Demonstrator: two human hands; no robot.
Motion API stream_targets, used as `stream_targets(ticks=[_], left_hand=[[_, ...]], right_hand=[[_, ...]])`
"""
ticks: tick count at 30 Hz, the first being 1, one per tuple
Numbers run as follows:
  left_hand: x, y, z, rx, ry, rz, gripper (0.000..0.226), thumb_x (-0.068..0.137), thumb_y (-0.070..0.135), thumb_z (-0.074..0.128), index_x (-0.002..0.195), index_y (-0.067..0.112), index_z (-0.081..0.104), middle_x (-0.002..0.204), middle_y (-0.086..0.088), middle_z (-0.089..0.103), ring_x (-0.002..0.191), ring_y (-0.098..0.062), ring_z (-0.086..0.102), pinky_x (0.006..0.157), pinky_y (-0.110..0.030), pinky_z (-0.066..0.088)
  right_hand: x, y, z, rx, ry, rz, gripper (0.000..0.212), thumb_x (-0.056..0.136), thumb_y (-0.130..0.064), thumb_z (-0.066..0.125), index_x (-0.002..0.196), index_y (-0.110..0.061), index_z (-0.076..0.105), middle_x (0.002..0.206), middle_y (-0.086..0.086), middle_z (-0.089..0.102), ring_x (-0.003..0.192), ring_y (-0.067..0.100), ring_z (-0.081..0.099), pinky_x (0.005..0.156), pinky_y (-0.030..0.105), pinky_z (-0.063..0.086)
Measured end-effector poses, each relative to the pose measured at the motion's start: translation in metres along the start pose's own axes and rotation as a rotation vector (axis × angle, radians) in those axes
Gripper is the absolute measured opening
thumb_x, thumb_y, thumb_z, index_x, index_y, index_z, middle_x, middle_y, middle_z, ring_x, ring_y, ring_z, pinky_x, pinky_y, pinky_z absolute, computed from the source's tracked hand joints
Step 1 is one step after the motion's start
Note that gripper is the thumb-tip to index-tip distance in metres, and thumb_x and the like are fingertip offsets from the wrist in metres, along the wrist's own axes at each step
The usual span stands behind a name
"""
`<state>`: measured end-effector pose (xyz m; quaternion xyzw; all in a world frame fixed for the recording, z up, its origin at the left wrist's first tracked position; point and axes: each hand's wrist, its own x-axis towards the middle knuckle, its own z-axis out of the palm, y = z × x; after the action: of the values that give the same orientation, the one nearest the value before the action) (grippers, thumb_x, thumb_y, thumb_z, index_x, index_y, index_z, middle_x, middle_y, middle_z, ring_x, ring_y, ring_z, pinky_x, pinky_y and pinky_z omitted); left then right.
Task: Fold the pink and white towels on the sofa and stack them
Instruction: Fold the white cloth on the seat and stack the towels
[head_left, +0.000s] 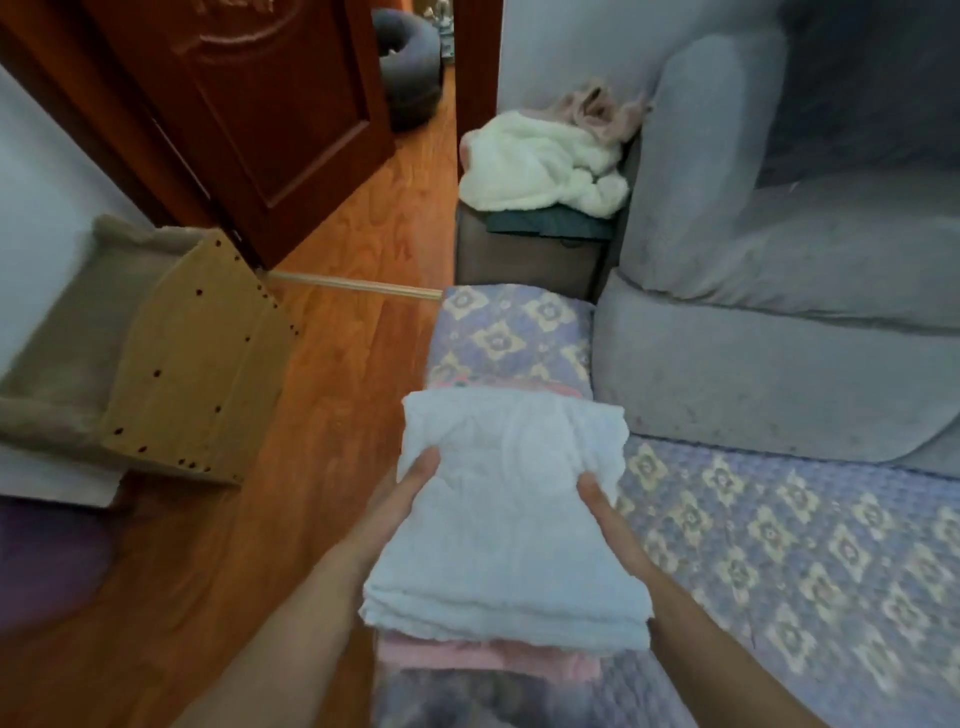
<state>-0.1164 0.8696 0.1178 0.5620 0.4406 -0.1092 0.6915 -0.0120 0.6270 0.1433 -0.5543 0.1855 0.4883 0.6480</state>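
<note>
A folded white towel (511, 514) lies on top of a folded pink towel (488, 660), whose edge peeks out at the near end and again as a thin strip at the far end. The stack sits on the patterned purple cover (779, 545) of the sofa seat, at its left edge beside the wooden floor (332, 395). The white towel's long axis runs away from the viewer, its layered folded edges facing the viewer.

The left hand (402, 493) grips the towel's left side, thumb on top. The right hand (605, 506) grips the right side the same way; the other fingers are hidden under the cloth.

Beyond the stack rises a grey sofa cushion (779, 322). Farther back, a crumpled cream blanket (540, 161) sits on a dark box (524, 254). To the left stand a cardboard cat scratcher (192, 364) and an open wooden door (270, 104).
</note>
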Motion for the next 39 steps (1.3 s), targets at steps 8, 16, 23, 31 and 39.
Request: stream_targets(ticks=[8,16,23,31,39], left_hand=[[0.155,0.136,0.006,0.022,-0.152,0.187,0.068,0.077,0.071,0.066,0.130,0.029,0.061,0.119,0.008,0.070,0.100,-0.005,0.068,0.089,-0.024,0.050],[0.257,0.104,0.004,0.342,-0.118,0.069,0.076,0.077,0.075,0.061,0.132,0.023,0.058,0.118,0.002,0.069,0.101,-0.014,0.066,0.080,-0.028,0.053],[0.153,0.148,0.048,0.933,0.500,0.880,0.059,0.097,0.041,0.048,0.152,0.025,0.034,0.156,-0.002,0.032,0.143,-0.026,0.028,0.117,-0.043,0.028],[0.241,0.086,0.068,1.338,0.376,0.821,0.066,0.101,0.060,0.019,0.160,0.033,0.007,0.169,-0.001,-0.001,0.155,-0.026,-0.008,0.122,-0.057,0.009],[0.282,0.074,0.065,1.121,0.421,0.901,0.068,0.099,0.055,0.037,0.159,0.027,0.021,0.168,-0.013,-0.001,0.154,-0.037,0.005,0.115,-0.057,0.033]], right_hand=[[0.133,-0.126,0.025,-0.062,0.102,-0.361,0.069,0.074,-0.059,0.071,0.130,-0.019,0.061,0.126,0.005,0.070,0.112,0.022,0.068,0.093,0.036,0.057],[0.252,-0.109,-0.015,-0.408,0.173,-0.239,0.087,0.040,-0.092,0.072,0.109,-0.040,0.064,0.118,-0.011,0.071,0.103,0.007,0.066,0.100,0.028,0.046],[0.149,-0.139,0.060,-0.916,0.845,-0.959,0.056,0.096,-0.031,0.050,0.148,-0.013,0.042,0.149,0.009,0.045,0.138,0.026,0.038,0.115,0.036,0.026],[0.278,-0.098,0.032,-1.518,0.832,-0.756,0.066,0.102,-0.052,0.019,0.160,-0.020,0.012,0.168,0.000,0.004,0.155,0.022,-0.008,0.124,0.052,0.007],[0.307,-0.109,0.007,-1.391,0.848,-0.975,0.065,0.099,-0.047,0.037,0.152,-0.010,0.037,0.163,0.014,0.025,0.139,0.044,0.028,0.116,0.053,0.027]])
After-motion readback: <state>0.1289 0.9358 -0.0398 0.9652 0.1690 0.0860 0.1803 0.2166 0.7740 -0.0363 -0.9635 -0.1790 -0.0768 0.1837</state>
